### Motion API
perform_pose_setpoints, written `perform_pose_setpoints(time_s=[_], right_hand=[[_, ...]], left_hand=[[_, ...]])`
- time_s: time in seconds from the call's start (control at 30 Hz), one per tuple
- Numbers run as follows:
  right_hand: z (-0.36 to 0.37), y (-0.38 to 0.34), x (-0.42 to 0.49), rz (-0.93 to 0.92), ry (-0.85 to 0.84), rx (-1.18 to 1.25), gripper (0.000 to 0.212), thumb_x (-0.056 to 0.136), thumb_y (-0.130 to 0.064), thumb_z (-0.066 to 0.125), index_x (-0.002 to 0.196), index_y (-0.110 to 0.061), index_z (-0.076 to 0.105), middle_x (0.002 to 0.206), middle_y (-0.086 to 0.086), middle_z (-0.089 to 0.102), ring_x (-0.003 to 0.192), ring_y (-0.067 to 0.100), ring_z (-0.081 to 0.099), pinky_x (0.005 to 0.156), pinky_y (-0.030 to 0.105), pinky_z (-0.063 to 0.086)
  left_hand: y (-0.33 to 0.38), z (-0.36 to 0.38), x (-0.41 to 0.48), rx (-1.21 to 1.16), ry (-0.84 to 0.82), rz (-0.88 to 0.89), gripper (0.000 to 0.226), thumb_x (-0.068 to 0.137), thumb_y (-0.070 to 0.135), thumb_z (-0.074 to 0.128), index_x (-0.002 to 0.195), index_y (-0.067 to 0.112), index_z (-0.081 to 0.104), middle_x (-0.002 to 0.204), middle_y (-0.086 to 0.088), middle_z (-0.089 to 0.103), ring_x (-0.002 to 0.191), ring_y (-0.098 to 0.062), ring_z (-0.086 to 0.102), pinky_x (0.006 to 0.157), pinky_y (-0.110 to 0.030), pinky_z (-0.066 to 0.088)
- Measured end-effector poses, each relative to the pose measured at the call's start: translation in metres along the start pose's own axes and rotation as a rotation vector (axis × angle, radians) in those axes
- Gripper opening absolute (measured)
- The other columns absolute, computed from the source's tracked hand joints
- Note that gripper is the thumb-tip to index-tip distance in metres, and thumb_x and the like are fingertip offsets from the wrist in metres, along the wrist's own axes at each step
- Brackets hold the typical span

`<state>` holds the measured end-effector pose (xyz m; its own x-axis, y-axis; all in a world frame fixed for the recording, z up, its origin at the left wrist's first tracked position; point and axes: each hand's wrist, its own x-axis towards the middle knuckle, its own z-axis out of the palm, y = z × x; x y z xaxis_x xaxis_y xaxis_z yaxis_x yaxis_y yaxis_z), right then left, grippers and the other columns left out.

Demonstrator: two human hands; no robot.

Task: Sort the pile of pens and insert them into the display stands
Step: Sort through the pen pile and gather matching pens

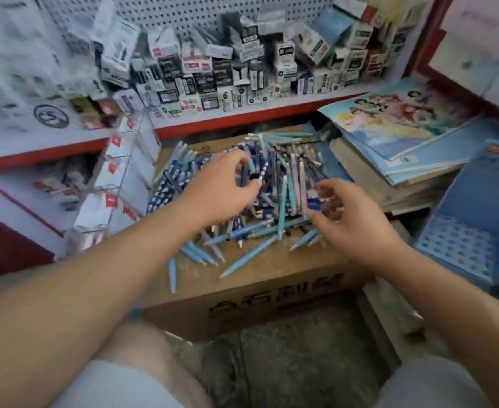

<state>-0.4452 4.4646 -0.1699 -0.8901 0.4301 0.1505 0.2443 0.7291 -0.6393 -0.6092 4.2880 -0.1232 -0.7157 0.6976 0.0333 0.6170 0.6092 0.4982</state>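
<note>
Cardboard box (272, 279) top: left hand (221, 189) and right hand (357, 220) curl over pen pile (283, 175), grips unclear; blue stand (475, 231) beside.

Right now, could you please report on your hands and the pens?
Left hand, right hand curled over pens, grip unclear. Pile loose on box; blue stand at right.

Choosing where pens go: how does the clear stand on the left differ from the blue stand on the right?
The clear stand is see-through, the blue stand opaque. The clear stand has stepped tiers, the blue stand a grid of holes. Both flank the pen pile.
</note>
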Motion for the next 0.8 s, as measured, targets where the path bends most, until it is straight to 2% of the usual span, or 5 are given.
perform_pose_setpoints(time_s=[0.1,0.23,0.5,0.63,0.8], right_hand=[[0.006,-0.025,-0.005,-0.008,-0.035,0.017,0.048,0.096,-0.036,0.067,0.138,-0.022,0.05,0.118,-0.005,0.056,0.097,0.008,0.06,0.075,0.019,0.05],[0.006,-0.052,-0.015,-0.016,-0.139,-0.127,0.042,0.095,-0.038,0.068,0.132,-0.023,0.054,0.111,-0.007,0.06,0.095,0.01,0.061,0.084,0.034,0.055],[-0.003,-0.067,-0.016,0.047,-0.203,-0.265,0.02,0.096,-0.034,0.066,0.113,-0.024,0.063,0.094,-0.011,0.064,0.087,0.009,0.062,0.08,0.035,0.056],[-0.001,-0.058,-0.001,0.105,-0.173,-0.269,0.013,0.096,-0.031,0.065,0.105,-0.023,0.065,0.095,-0.007,0.067,0.083,0.012,0.063,0.073,0.033,0.056],[0.003,-0.044,0.021,0.212,-0.129,-0.267,0.011,0.097,-0.031,0.065,0.099,-0.02,0.066,0.09,-0.001,0.069,0.079,0.019,0.066,0.072,0.041,0.061]], left_hand=[[-0.016,-0.016,-0.021,-0.004,-0.01,-0.016,0.048,0.097,0.043,0.061,0.136,0.017,0.052,0.117,-0.001,0.056,0.104,-0.022,0.059,0.093,-0.043,0.052],[-0.024,-0.023,-0.04,0.05,-0.064,0.021,0.04,0.097,0.04,0.06,0.128,0.016,0.056,0.107,-0.004,0.063,0.095,-0.023,0.062,0.088,-0.042,0.052],[-0.025,-0.029,-0.054,0.111,-0.089,0.065,0.028,0.097,0.037,0.058,0.117,0.018,0.059,0.099,0.003,0.063,0.092,-0.02,0.061,0.083,-0.038,0.052],[-0.023,-0.032,-0.057,0.077,-0.084,0.037,0.024,0.097,0.035,0.058,0.114,0.019,0.059,0.095,0.002,0.068,0.087,-0.019,0.065,0.085,-0.043,0.055],[-0.026,-0.029,-0.055,0.064,-0.092,0.029,0.016,0.097,0.032,0.057,0.108,0.02,0.058,0.082,-0.001,0.072,0.078,-0.02,0.069,0.079,-0.043,0.056]])
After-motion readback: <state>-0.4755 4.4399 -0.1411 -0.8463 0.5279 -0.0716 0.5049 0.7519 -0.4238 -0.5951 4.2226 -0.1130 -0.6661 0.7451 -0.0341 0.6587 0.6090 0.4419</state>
